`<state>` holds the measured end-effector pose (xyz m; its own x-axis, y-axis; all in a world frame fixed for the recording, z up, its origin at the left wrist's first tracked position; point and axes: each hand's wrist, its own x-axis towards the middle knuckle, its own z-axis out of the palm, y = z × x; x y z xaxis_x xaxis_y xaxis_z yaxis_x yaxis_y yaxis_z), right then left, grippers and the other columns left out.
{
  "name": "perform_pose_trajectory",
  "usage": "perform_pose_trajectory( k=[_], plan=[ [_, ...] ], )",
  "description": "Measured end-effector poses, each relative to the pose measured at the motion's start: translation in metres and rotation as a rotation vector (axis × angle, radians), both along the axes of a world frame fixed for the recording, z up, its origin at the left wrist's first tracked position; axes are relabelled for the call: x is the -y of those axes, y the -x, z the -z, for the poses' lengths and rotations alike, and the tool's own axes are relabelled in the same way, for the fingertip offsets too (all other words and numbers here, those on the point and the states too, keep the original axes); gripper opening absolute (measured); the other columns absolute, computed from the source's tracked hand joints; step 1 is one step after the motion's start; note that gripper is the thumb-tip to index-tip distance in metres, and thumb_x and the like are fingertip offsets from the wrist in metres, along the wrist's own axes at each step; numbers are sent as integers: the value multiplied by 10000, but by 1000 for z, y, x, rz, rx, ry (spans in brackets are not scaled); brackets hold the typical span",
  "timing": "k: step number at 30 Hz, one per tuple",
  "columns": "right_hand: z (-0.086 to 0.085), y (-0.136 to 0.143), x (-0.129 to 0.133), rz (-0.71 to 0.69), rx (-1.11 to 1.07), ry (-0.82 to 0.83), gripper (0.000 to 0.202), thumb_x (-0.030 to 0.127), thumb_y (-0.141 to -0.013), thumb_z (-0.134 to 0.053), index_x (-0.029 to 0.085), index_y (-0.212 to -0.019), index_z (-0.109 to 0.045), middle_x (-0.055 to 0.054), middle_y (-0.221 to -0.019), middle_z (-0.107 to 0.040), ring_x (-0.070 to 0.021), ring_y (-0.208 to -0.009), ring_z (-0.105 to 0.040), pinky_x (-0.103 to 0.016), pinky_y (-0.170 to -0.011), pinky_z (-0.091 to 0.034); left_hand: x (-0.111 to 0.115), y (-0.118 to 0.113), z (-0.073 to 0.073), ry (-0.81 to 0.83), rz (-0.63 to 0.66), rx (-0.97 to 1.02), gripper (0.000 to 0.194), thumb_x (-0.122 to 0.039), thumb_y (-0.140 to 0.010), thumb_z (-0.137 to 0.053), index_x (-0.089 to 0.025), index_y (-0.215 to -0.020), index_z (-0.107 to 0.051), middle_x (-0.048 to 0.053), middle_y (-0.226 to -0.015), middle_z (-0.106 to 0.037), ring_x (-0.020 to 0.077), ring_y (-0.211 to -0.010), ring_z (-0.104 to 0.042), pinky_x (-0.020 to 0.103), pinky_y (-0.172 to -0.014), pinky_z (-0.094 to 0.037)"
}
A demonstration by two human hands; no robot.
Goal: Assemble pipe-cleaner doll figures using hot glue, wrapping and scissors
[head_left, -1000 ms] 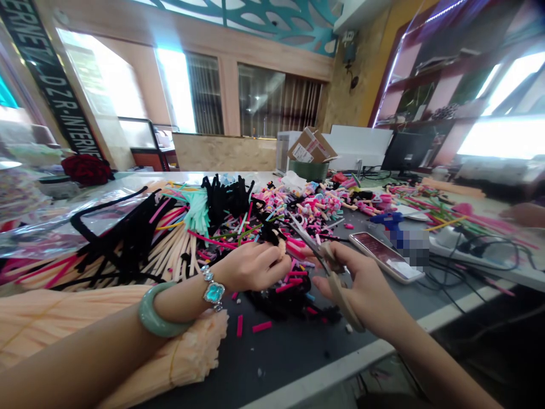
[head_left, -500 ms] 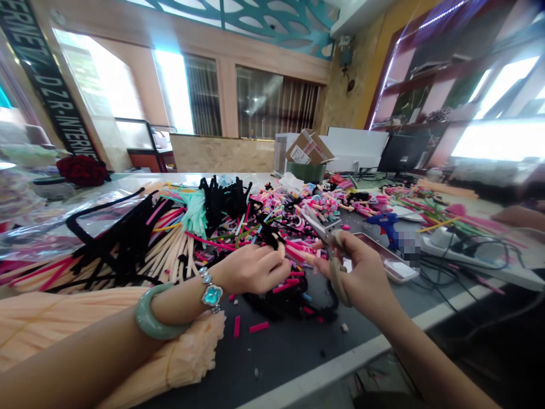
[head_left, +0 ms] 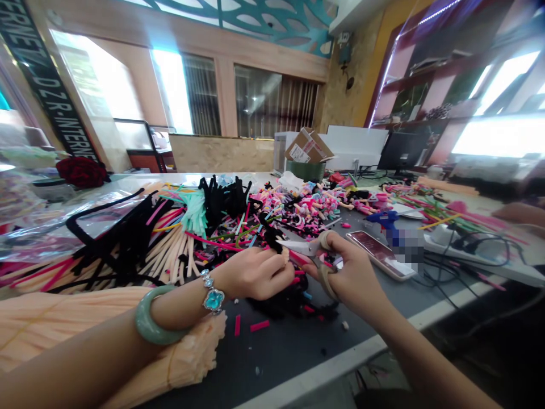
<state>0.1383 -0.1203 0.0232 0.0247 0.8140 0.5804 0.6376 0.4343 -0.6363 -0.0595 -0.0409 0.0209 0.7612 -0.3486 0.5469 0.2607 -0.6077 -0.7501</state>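
My left hand (head_left: 259, 272), with a jade bangle (head_left: 155, 315) and a jewelled bracelet (head_left: 213, 298) on its arm, pinches a small black and cream fuzzy piece (head_left: 275, 238). Scissors (head_left: 304, 247) with beige handles are in my right hand (head_left: 351, 272), fingers through the loops. Their blades point left and touch or nearly touch the black part of the piece. Below my hands lie black fuzzy strips (head_left: 281, 309) and short pink cut bits (head_left: 259, 326) on the dark table.
Peach stems (head_left: 187, 358) lie under my left forearm. Black stems (head_left: 123, 238) and a mint bundle (head_left: 195, 213) are at left. Small pink pieces (head_left: 319, 204) are heaped behind. A phone (head_left: 381, 255), a blue glue gun (head_left: 385, 218) and cables (head_left: 447, 272) lie at right.
The scissors have swung down and left from above, bringing the blades to the black and cream piece. My right hand has moved slightly left; my left hand has barely moved.
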Motion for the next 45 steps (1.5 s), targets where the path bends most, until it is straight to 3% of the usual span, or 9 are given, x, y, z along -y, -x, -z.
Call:
perform_pose_trajectory(
  k=[8, 15, 22, 27, 31, 36, 45],
  plan=[
    [0, 2, 1, 22, -32, -1, 267, 5, -571, -509, 214, -718, -431, 47, -693, -466, -109, -646, -402, -212, -603, -331, 1, -2, 2, -4, 13, 15, 40, -151, -830, -579, -139, -809, -547, -28, -630, -494, 81, -493, -465, 241, -435, -380],
    [3, 0, -2, -2, -73, 2, 204, 69, -634, -558, 215, -709, -435, 21, -703, -497, -133, -672, -487, -221, -599, -372, 6, -2, -3, 24, 22, 5, 48, -125, -843, -536, -129, -797, -550, -18, -633, -493, 86, -494, -452, 244, -430, -369],
    [2, -1, -3, 7, -85, 33, 203, 155, -671, -644, 206, -704, -451, 24, -696, -495, -128, -679, -481, -215, -607, -387, 5, -2, -1, 57, 3, 18, 33, -137, -866, -506, -139, -841, -528, -31, -620, -460, 90, -490, -431, 250, -424, -348],
    [0, -10, -5, 53, -143, 54, 228, 278, -687, -719, 185, -799, -544, 9, -743, -549, -139, -713, -497, -238, -649, -404, -4, 0, 5, 211, -73, 85, 166, -118, -912, -382, -153, -830, -522, -24, -631, -458, 89, -517, -423, 231, -459, -353],
    [-1, -14, -7, -6, -141, 96, 252, 359, -715, -711, 189, -787, -540, 6, -746, -554, -140, -690, -502, -251, -632, -404, -11, 0, 11, 352, -87, 114, 207, -133, -905, -362, -167, -798, -536, -7, -681, -488, 98, -557, -434, 222, -488, -363],
    [-1, -12, -10, 55, -78, 57, 303, 316, -666, -749, 188, -687, -475, 35, -664, -463, -115, -645, -437, -231, -605, -376, -12, 0, 14, 399, -86, 95, 198, -116, -882, -377, -165, -802, -552, -8, -695, -476, 94, -570, -418, 216, -502, -355],
    [9, -31, -20, 73, -181, 5, 227, 327, -716, -693, 180, -804, -545, 14, -733, -531, -134, -683, -478, -259, -645, -389, -16, -3, 15, 502, -28, 202, 157, -72, -832, -444, -170, -786, -558, -21, -657, -459, 83, -566, -417, 187, -532, -344]
  ],
)
